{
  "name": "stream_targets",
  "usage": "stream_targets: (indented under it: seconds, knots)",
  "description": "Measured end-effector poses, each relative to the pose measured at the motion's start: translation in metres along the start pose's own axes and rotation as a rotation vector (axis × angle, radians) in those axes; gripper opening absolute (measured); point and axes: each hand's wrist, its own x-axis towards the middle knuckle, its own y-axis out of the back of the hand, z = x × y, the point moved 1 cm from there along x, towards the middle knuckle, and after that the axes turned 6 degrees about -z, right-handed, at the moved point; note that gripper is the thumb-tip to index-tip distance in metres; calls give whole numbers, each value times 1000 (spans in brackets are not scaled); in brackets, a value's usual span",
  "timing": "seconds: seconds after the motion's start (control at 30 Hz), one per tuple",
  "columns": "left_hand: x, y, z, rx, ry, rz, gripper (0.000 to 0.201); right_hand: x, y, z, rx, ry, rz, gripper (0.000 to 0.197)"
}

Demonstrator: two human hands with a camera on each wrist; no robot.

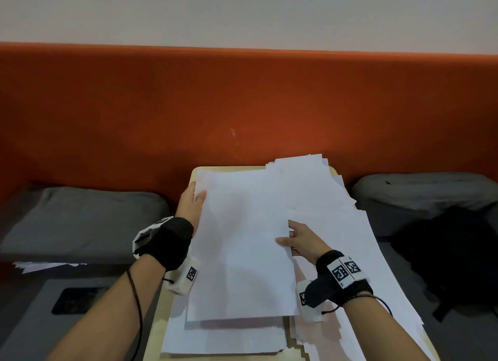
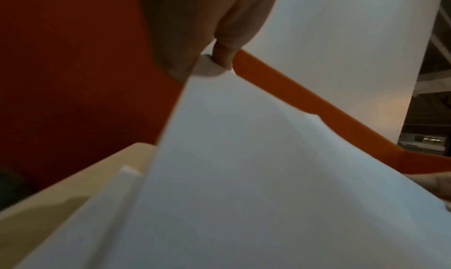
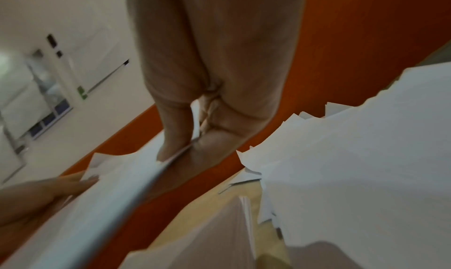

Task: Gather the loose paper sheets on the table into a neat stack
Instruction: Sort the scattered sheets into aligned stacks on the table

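White paper sheets cover a small pale wooden table (image 1: 172,315). A bundle of sheets (image 1: 242,242) is lifted above the table between both hands. My left hand (image 1: 192,201) pinches the bundle's left edge near its far corner, thumb on top; the left wrist view shows the thumb and fingers (image 2: 219,51) clamped on the sheets' corner (image 2: 209,68). My right hand (image 1: 296,239) pinches the bundle's right edge (image 3: 156,172), thumb above and fingers below. A squared stack (image 1: 223,336) lies under the bundle. A loose, fanned pile (image 1: 350,242) spreads over the table's right side.
An orange upholstered backrest (image 1: 242,104) rises behind the table. Grey seat cushions (image 1: 80,215) lie left and right, with a black bag (image 1: 452,253) on the right one. More sheets (image 1: 40,266) poke out at the left, beside a grey surface with a dark device (image 1: 75,300).
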Motion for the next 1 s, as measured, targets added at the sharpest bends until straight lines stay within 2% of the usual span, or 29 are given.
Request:
stream_targets:
  seconds: [0.1, 0.17, 0.2, 0.27, 0.3, 0.37, 0.43, 0.5, 0.53, 0.6, 0.67, 0.73, 0.8, 0.87, 0.93, 1.0]
  knots:
    - [-6, -1, -24, 6, 78, 2, 56, 0, -7, 14, -40, -52, -1, 32]
    - [-13, -4, -44, 140, 165, -47, 79, 2, -15, 29, -66, -72, 33, 32]
    - [-17, -6, -55, 205, 220, -82, 87, 4, -19, 36, -97, -83, 52, 34]
    - [-26, -14, -69, 197, 327, -150, 93, 9, -28, 48, -177, -115, 92, 42]
    - [-29, -18, -73, 243, 354, -168, 94, 12, -31, 53, -225, -129, 108, 43]
    - [-32, -25, -76, 509, 370, -178, 94, 16, -35, 58, -320, -161, 152, 41]
    - [-35, -32, -75, 804, 343, -156, 90, 15, -37, 58, -351, -161, 185, 39]
    - [-36, -42, -73, 1006, 277, -158, 84, 12, -37, 58, -355, -152, 196, 37]
    - [-36, -50, -70, 1052, 246, -205, 82, 11, -36, 58, -361, -150, 186, 34]
    - [-36, -69, -69, 1068, 211, -401, 84, 10, -32, 59, -352, -159, 188, 26]
    - [-37, -87, -71, 1034, 257, -624, 88, 5, -19, 58, -277, -197, 268, 27]
    - [-39, -99, -74, 1065, 319, -734, 89, -3, 8, 58, -352, -237, 404, 36]
    - [-39, -104, -77, 1112, 349, -748, 90, -18, 42, 58, -526, -328, 539, 42]
    - [-38, -108, -77, 1164, 367, -743, 92, -37, 74, 60, -663, -508, 648, 52]
    - [-38, -110, -73, 1206, 378, -725, 92, -49, 94, 66, -696, -660, 675, 65]
    - [-38, -123, -62, 1235, 313, -697, 85, -55, 104, 73, -725, -708, 665, 74]
